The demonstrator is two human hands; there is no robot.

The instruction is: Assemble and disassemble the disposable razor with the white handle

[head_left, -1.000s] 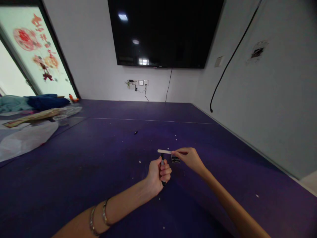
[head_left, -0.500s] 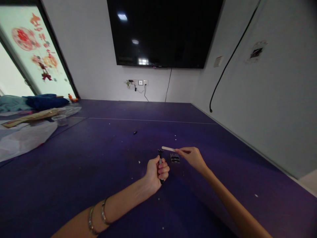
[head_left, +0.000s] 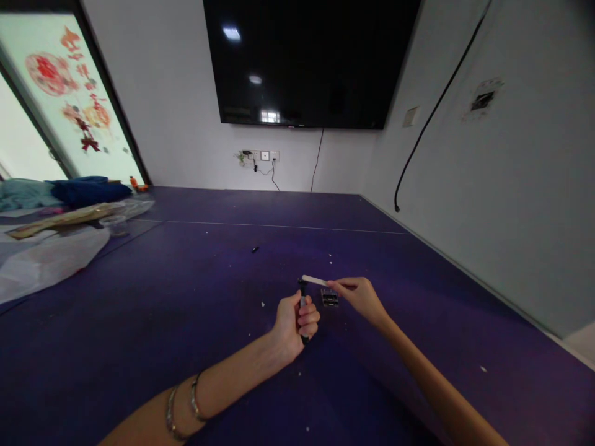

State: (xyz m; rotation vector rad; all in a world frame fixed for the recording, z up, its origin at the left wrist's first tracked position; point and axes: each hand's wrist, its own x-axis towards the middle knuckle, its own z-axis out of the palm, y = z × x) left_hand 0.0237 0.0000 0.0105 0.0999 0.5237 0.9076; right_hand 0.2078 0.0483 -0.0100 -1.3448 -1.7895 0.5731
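My left hand (head_left: 290, 325) is wrapped round the grey and black handle of what looks like a razor (head_left: 303, 301), held upright with its dark head (head_left: 302, 282) above my thumb. Between thumb and fingers, my right hand (head_left: 360, 297) pinches one end of a thin, pale flat stick (head_left: 315, 280). The stick's free end is at the top of the razor head; whether they touch I cannot tell. Just beneath the stick, between my hands, a small clear and black pack (head_left: 330, 298), perhaps of razor cartridges, lies on the purple surface (head_left: 186, 322).
A small black piece (head_left: 255, 249) lies farther off, with white scraps scattered around. Plastic bags (head_left: 60, 257), a clear cup (head_left: 114, 224) and blue cloth (head_left: 90, 191) are at the left. A black cable (head_left: 418, 136) hangs at the right wall; a television (head_left: 302, 68) is ahead.
The tip of the flat stick has shifted slightly left, over the razor head. Both hands keep their grips, and the view has moved very slightly.
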